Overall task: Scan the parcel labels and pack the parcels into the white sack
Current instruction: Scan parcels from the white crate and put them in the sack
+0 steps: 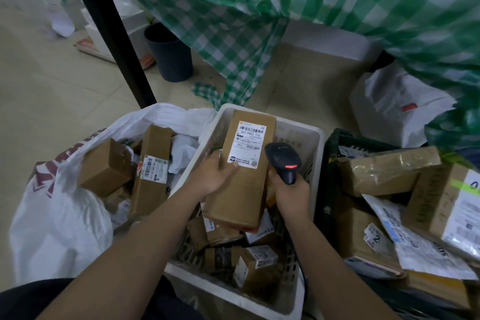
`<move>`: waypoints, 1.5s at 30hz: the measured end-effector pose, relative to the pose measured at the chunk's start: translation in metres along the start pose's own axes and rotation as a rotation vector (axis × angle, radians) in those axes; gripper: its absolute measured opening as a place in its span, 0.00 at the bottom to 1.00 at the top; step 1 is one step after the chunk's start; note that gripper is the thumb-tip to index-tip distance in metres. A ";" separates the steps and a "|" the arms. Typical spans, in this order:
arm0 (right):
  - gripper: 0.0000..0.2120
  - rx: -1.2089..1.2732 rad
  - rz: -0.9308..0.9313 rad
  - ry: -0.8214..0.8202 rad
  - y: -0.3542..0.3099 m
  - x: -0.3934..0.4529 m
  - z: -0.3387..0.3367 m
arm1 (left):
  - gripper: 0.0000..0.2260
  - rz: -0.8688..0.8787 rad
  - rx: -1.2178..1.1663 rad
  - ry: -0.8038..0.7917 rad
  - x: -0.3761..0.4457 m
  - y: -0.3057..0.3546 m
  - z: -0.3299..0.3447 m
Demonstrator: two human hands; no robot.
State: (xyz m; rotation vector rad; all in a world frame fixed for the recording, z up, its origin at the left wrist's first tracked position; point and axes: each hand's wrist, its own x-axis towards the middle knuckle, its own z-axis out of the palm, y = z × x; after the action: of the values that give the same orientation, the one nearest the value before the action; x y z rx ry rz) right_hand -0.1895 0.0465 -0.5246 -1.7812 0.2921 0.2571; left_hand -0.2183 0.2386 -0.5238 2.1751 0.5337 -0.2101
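Left hand point(211, 173) holds a long cardboard parcel point(240, 171) above the white crate point(298, 132) — label point(248, 144) upward. Right hand point(292, 193) grips the barcode scanner point(284, 161) beside it. White sack point(59, 218) at left — boxes inside.

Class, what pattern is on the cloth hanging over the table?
A green and white check on the cloth, shown best in the head view.

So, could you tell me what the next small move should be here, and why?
Probably tilt the scanner in the right hand towards the label of the long box; the left hand holds it label-up, and the scanner sits beside it.
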 end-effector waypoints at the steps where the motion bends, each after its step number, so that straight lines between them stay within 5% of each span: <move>1: 0.05 0.010 -0.003 0.015 -0.003 0.004 0.003 | 0.33 0.005 -0.089 0.011 0.007 0.001 0.001; 7: 0.09 0.029 0.051 -0.002 -0.011 0.021 0.021 | 0.16 -0.028 -0.242 0.090 0.014 0.000 0.016; 21: 0.04 0.144 0.022 -0.027 -0.006 -0.027 -0.020 | 0.14 -0.214 -0.899 0.003 -0.055 0.001 0.011; 28: 0.04 0.162 -0.108 -0.141 -0.032 -0.056 -0.040 | 0.28 -0.133 -0.840 -0.024 -0.082 0.011 -0.012; 45: 0.03 0.183 -0.079 -0.165 -0.041 -0.092 -0.033 | 0.23 -0.110 -0.756 -0.047 -0.123 0.010 -0.039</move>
State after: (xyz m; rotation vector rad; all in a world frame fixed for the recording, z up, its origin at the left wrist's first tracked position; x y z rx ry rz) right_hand -0.2622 0.0289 -0.4494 -1.5762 0.1228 0.3093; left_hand -0.3250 0.2272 -0.4515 1.4057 0.5888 -0.0938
